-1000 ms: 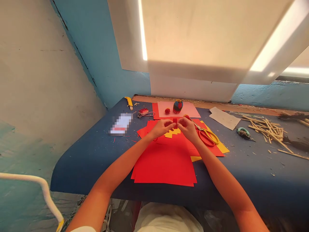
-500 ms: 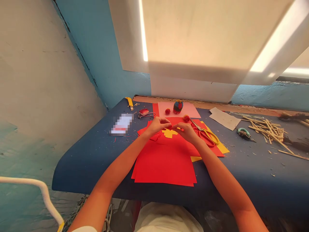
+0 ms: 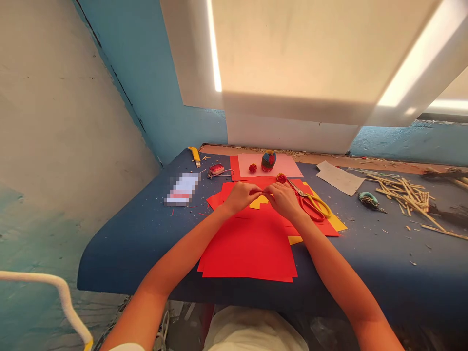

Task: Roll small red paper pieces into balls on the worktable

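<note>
My left hand and my right hand meet fingertip to fingertip above the red paper sheets. Both are closed in a pinch on what looks like a small piece of red paper, mostly hidden by the fingers. Under them lie small yellow paper pieces, partly covered by the hands. Scissors with one yellow and one red handle rest just right of my right hand. Beyond the fingers sit a red-and-yellow textured ball, a smaller red one and a multicoloured folded-paper vase shape.
On the blue-covered table, a yellow utility knife, a red object with a cord and a blurred-out white item lie left. To the right are a grey card, teal-handled cutters and straw-like sticks.
Both hands have turned slightly, with the fingers curled closer together and covering more of the yellow pieces. The objects on the table stay where they were.
</note>
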A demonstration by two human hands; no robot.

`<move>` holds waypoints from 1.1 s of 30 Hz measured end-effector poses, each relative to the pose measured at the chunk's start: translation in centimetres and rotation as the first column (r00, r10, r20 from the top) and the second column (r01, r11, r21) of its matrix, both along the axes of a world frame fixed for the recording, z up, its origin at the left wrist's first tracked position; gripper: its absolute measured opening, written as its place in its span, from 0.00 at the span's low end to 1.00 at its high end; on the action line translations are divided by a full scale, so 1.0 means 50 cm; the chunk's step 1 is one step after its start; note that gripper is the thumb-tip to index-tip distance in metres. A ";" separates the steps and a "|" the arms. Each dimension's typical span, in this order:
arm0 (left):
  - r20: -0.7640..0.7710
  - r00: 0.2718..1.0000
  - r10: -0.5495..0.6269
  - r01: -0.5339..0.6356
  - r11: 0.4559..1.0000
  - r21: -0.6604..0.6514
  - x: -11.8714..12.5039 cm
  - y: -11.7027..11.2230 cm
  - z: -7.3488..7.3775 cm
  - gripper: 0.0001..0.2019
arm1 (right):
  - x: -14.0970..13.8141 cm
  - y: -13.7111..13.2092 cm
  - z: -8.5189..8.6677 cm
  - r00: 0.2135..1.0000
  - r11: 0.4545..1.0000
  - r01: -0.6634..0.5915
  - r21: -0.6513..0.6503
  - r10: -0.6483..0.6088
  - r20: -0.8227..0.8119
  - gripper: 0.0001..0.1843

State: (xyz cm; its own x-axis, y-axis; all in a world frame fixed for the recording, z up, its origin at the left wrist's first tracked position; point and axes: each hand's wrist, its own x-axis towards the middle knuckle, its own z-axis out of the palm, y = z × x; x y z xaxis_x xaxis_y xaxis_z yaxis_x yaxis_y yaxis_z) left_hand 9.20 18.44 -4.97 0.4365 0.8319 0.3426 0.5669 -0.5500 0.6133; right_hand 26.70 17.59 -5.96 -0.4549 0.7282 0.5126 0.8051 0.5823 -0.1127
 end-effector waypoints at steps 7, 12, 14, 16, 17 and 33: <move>0.290 0.956 0.047 -0.041 0.999 -0.025 0.005 -0.012 0.011 0.10 | -0.011 -0.005 0.003 0.859 0.998 -0.023 -0.053 -0.007 -0.512 0.09; 0.510 0.860 -0.015 0.075 0.992 -0.098 0.002 -0.012 0.015 0.12 | -0.018 -0.005 0.004 0.560 0.943 -0.270 -0.193 -0.009 -0.829 0.11; 0.541 0.840 -0.026 0.105 0.988 -0.115 0.005 -0.012 0.015 0.12 | -0.023 -0.008 0.005 0.507 0.929 -0.313 -0.196 -0.011 -0.862 0.10; 0.563 0.827 -0.004 0.102 0.985 -0.143 0.009 -0.013 0.018 0.11 | -0.031 -0.011 0.006 0.464 0.927 -0.327 -0.182 -0.009 -0.886 0.10; 0.573 0.819 0.019 0.087 0.984 -0.158 0.012 -0.015 0.021 0.11 | -0.035 -0.013 0.008 0.446 0.930 -0.323 -0.175 -0.013 -0.895 0.09; 0.521 0.840 0.152 -0.097 0.986 -0.132 0.020 -0.009 0.009 0.12 | -0.037 -0.016 -0.009 0.766 1.000 -0.001 0.021 0.015 -0.643 0.12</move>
